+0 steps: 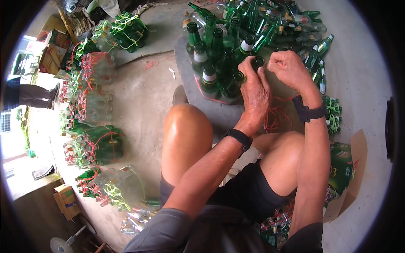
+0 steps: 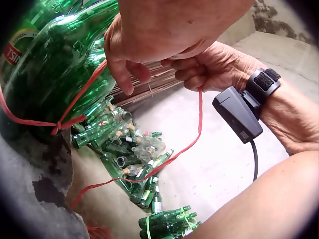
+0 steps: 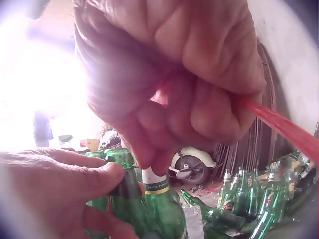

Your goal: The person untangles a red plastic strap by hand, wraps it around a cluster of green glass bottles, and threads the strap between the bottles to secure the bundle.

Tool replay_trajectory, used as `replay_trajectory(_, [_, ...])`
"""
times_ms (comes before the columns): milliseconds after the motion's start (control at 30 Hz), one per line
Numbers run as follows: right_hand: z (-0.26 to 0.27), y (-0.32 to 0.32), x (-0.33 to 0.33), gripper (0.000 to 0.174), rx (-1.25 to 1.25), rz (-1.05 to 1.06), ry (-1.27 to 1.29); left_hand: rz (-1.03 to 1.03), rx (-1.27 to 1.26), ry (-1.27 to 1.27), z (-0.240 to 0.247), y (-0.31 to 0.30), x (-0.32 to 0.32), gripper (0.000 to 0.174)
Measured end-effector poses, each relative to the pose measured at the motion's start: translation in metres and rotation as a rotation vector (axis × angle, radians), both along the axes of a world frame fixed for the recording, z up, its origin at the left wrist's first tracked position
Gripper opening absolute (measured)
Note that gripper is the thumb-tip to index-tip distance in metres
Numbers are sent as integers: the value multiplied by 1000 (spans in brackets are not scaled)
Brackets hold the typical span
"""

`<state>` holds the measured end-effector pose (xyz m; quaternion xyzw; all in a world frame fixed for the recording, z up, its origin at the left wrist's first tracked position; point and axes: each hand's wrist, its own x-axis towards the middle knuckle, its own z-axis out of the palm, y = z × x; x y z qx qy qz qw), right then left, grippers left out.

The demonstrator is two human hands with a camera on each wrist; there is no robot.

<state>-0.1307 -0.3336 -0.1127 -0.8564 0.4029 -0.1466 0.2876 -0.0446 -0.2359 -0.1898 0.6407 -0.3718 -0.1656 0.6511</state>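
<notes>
Green bottles (image 1: 217, 48) stand grouped on a dark slab (image 1: 183, 63), with red string (image 2: 75, 107) tied around their lower part. My left hand (image 1: 255, 90) holds a bottle neck (image 1: 257, 62) at the near right of the group; in the right wrist view the thumb of that hand (image 3: 65, 184) lies against the green neck (image 3: 122, 164). Just right of it, my right hand (image 1: 291, 71) is curled round the red string (image 2: 200, 119), which hangs from the fist in the left wrist view and runs out from the fist (image 3: 174, 84) in the right wrist view.
Loose green bottles (image 1: 312, 29) lie piled beyond and to the right. Tied bundles of bottles (image 1: 99, 105) line the left side. A cardboard box (image 1: 350, 181) stands at the right, and a person's leg (image 1: 36, 95) shows at far left. Red string (image 1: 278, 120) lies beside the slab.
</notes>
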Motion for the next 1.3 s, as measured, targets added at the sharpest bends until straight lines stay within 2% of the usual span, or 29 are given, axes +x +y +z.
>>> replay_trajectory(167, [8, 10, 0, 20, -56, 63, 52, 0, 11, 10, -2, 1, 0, 35])
replay_trajectory(267, [12, 16, 0, 19, 16, 53, 95, 48, -43, -117, -8, 0, 0, 37])
replay_trajectory(433, [12, 17, -1, 17, -20, 82, 138, -78, 39, -46, -3, 9, 1, 53])
replay_trajectory(467, [13, 18, -1, 17, -23, 84, 135, -76, 37, -50, -2, 12, 2, 53])
replay_trajectory(533, [13, 18, -1, 17, -13, 126, 144, -119, 68, -118, 0, 17, 2, 63])
replay_trajectory(733, [11, 26, 2, 18, -34, 129, 92, -228, 107, -115, 5, 37, 6, 72])
replay_trajectory(933, [16, 35, 1, 16, -69, 134, 93, -258, 0, -255, 11, 67, 5, 65])
replay_trajectory(1033, [13, 34, -1, 16, -78, 143, 173, -294, -49, -242, 20, 74, 8, 65])
replay_trajectory(1133, [10, 39, -4, 16, -35, 154, 146, -329, -107, -190, 28, 73, 11, 68])
replay_trajectory(1233, [16, 46, -6, 17, -21, 170, 233, -382, -74, -152, 32, 70, 13, 71])
replay_trajectory(1300, [21, 52, -5, 16, -22, 163, 240, -336, -105, -222, 30, 67, 15, 70])
